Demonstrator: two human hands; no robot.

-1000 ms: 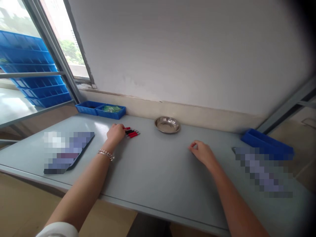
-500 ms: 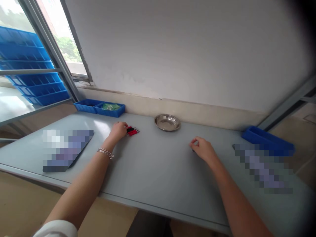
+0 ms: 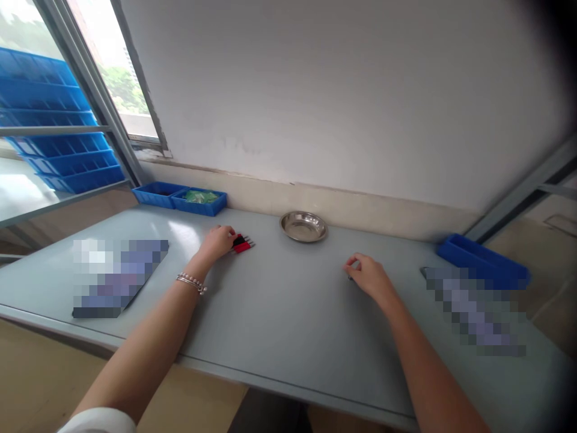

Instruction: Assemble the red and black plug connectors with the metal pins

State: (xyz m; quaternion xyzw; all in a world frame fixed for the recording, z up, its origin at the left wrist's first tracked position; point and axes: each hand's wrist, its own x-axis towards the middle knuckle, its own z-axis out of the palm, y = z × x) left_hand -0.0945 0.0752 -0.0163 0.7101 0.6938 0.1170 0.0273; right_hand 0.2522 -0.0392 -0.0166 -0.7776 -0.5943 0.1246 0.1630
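On the left of the grey table, my left hand has its fingers closed at the left end of several red and black pieces with metal tips, which lie side by side. My fingers hide part of them. To the right, my right hand is pinched just above the table, with a small dark bit showing under its fingertips; it is too small to name. A round shiny metal dish sits between and beyond the hands, touched by neither.
Two blue bins stand at the back left, one holding green material. A long blue bin is at the right. Blurred flat items lie at both sides. Stacked blue trays fill the left rack.
The view has shifted slightly. Both hands keep nearly the same positions and closed fingers; the pieces and the dish have not visibly moved on the table.
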